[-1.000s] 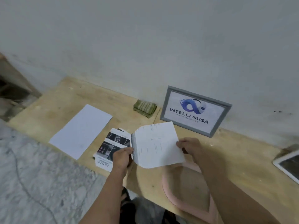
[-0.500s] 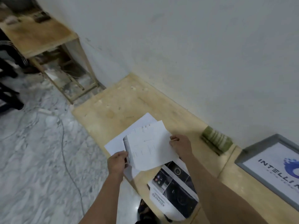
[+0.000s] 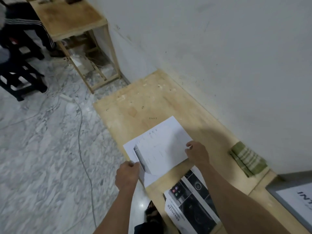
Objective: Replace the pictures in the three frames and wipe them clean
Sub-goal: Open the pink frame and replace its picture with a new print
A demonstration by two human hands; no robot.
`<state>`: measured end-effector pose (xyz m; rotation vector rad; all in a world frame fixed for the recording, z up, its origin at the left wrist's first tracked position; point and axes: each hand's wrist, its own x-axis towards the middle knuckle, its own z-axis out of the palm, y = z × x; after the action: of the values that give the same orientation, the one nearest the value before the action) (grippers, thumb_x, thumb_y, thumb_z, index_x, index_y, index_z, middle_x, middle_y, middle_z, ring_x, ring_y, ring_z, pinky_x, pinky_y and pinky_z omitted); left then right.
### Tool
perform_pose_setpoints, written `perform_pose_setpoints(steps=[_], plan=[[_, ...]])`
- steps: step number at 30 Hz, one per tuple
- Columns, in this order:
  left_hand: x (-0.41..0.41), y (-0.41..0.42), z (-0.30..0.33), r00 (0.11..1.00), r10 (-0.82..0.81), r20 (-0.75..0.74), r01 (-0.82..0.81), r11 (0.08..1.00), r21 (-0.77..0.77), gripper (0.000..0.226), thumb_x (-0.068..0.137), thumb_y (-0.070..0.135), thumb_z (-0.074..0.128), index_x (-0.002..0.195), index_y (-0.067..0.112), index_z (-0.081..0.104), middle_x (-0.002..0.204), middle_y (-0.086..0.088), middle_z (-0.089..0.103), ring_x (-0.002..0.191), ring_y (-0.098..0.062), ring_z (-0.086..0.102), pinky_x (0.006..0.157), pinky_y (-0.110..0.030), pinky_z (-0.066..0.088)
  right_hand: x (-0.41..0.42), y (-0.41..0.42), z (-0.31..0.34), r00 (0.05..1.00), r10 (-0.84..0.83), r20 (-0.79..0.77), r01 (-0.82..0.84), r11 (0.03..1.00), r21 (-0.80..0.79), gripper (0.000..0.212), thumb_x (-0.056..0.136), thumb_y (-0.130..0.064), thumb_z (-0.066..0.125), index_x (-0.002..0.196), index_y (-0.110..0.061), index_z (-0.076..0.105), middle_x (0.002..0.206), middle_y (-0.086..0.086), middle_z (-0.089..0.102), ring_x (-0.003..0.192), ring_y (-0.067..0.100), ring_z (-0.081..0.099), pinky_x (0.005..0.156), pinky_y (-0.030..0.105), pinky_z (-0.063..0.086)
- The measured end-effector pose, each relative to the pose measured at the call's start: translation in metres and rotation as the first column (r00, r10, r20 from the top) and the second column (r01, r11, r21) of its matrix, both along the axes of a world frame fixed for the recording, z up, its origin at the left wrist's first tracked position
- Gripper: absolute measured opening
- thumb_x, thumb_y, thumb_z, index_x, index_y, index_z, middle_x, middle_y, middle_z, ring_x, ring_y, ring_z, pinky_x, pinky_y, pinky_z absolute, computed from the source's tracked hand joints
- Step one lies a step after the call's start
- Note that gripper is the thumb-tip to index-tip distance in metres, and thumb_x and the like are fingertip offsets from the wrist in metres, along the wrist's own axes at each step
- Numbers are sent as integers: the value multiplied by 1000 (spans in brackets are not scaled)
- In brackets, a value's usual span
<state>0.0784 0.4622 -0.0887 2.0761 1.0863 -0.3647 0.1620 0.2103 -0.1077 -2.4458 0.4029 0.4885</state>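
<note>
Both hands hold a white printed sheet (image 3: 162,149), its blank back up, low over a white paper (image 3: 133,146) lying on the wooden table (image 3: 131,105). My left hand (image 3: 127,174) pinches the sheet's near left corner. My right hand (image 3: 197,153) grips its right edge. A dark printed picture marked ADVANCED (image 3: 189,205) lies nearer me, partly under my right forearm. A grey frame with a white logo picture (image 3: 293,198) leans against the wall at the far right, cut off by the edge. A folded green striped cloth (image 3: 248,160) lies by the wall.
The table runs along a white wall (image 3: 219,48). Another wooden table (image 3: 70,19) stands further left, with a seated person's striped sleeve (image 3: 27,24) and a black stool (image 3: 18,78) beside it. Cables and a power strip (image 3: 67,98) lie on the marble floor.
The view has swung left, away from the grey frame. Both hands carried the sheet leftward and lowered it over the white paper on the table.
</note>
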Motion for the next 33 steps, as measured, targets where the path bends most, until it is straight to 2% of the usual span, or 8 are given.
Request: perform_pose_setpoints(steps=[4,9,12,16,19,23,26,33], plan=[[-43,-30,1,997,-59,-55,54,995,-81,21,89,31,63,73,17,66,70,-2,66,64,-19,61,55,-24,42,-46,-36,-1,997,68,-42,-72,992,-103,19,91,-12,49,80,-7,63,82,9,63,85,31,63,69,40,47],[-102,-79,3,986,-69,-149,48,988,-145,15,83,32,63,76,19,62,70,1,62,64,-19,59,54,-24,38,-105,-83,-2,994,65,-92,-78,987,-139,12,80,-12,55,90,-10,62,93,7,62,84,25,57,73,33,47],[-132,-100,-8,982,-44,-183,12,985,-174,27,78,47,68,81,20,64,73,0,68,68,-20,67,62,-27,51,-136,-98,-5,990,73,-125,-89,987,-134,20,79,-19,58,98,-12,60,97,6,62,88,26,59,75,34,50],[-154,-118,-30,988,16,-156,-55,966,-251,20,72,34,75,75,15,68,71,-6,73,70,-26,71,72,-41,62,-166,-101,-14,980,71,-186,-94,988,-121,26,80,-25,57,104,-15,54,100,5,60,93,27,58,73,32,45],[-161,-123,-22,987,140,-79,-157,948,-277,8,79,16,74,77,10,70,75,-10,74,66,-28,70,72,-44,63,-181,-103,-11,986,-28,-164,21,999,-48,15,79,-19,57,92,-11,57,91,5,63,85,25,59,69,31,44],[-170,-119,-9,958,287,-16,-269,873,-407,10,87,5,70,78,3,73,82,-18,75,60,-26,63,61,-33,56,-198,-111,-1,979,-170,-111,181,979,95,9,78,-9,57,76,-2,63,76,10,66,71,24,56,60,29,39],[-175,-117,1,947,318,30,-268,841,-470,9,87,0,69,79,-3,74,79,-18,76,60,-25,63,58,-30,51,-210,-119,12,971,-203,-129,227,951,209,15,78,-7,59,64,-11,59,68,5,60,67,20,53,59,27,37],[-176,-141,14,982,145,123,-62,858,-510,7,85,-2,71,83,-8,73,81,-28,71,60,-24,54,58,-32,46,-271,-165,35,893,-409,-189,451,800,397,18,83,-6,63,65,-9,58,68,6,57,65,18,51,62,29,41]])
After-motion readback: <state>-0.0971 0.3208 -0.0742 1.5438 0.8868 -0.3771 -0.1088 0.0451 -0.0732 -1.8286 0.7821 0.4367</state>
